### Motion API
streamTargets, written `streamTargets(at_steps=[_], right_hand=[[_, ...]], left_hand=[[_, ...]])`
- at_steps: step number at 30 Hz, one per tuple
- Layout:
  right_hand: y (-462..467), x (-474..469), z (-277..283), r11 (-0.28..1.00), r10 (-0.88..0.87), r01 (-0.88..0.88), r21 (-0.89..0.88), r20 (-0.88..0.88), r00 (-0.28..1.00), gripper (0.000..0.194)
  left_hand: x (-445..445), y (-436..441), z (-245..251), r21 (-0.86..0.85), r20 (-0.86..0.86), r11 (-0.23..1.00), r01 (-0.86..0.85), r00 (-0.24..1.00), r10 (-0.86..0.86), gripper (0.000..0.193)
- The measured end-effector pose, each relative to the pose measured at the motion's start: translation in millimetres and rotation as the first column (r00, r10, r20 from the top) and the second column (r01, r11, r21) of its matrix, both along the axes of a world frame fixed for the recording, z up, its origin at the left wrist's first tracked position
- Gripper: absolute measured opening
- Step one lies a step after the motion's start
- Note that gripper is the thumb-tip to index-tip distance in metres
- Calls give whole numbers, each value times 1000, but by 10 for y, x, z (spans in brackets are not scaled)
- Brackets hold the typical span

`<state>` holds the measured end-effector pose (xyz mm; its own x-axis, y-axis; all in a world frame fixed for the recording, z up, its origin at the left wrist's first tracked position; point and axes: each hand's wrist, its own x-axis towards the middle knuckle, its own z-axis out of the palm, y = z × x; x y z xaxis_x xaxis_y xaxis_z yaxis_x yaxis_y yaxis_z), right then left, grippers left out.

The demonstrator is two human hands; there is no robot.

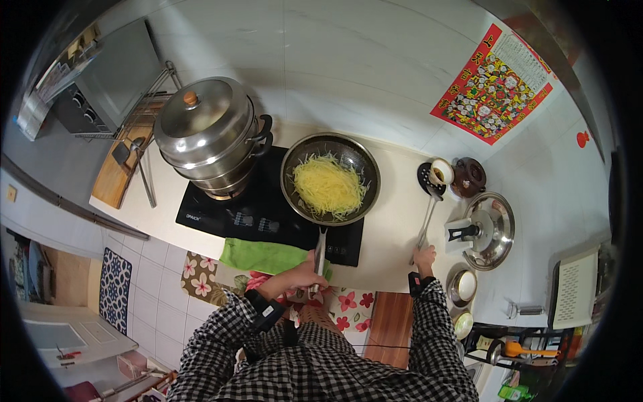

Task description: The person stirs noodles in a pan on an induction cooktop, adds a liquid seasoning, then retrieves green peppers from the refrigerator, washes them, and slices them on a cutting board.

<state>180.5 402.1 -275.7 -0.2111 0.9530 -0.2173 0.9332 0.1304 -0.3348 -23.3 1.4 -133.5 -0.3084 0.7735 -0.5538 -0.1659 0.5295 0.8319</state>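
Note:
My left hand (296, 276) is closed around the steel handle of a frying pan (374, 193). The pan sits on the right side of a black glass cooktop (211, 221) and holds a heap of pale yellow shredded vegetable (329, 186), likely potato. To the right, my right hand (426, 256) grips the lower end of a long metal handle (427, 223). That handle leads up to a black slotted utensil head (425, 177) lying on the pale counter. A small bowl (441, 172) with brown liquid stands against the slotted head.
A tall lidded steamer pot (211, 145) occupies the left burner. A brown pot (468, 177) and an upright glass lid (495, 231) stand at right. Left are a wooden board (113, 173) and turner (120, 152). A green cloth (266, 256) drapes the counter's front edge.

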Motion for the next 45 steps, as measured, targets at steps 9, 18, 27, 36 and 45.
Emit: streamTargets(at_steps=[9,18,27,36,45], right_hand=[[40,-22,-340,999,46,-46,4,-58,997,43],[-621,51,743,981,177,-92,169,-603,778,30],[-1853,-89,2195,749,631,-596,290,-586,508,46],[-1941,-1254,1914,764,645,-599,240,-300,703,53],[-2123,-960,2459,710,685,-704,-12,-217,695,48]], left_hand=[[-131,-85,-101,50,-162,990,130,979,-121,102],[17,66,-105,-89,-21,996,-31,999,29,91],[-43,-33,-35,97,159,993,-64,986,48,74],[-100,-70,21,83,259,996,-33,966,10,72],[-142,-75,-133,167,301,984,-55,954,2,60]])
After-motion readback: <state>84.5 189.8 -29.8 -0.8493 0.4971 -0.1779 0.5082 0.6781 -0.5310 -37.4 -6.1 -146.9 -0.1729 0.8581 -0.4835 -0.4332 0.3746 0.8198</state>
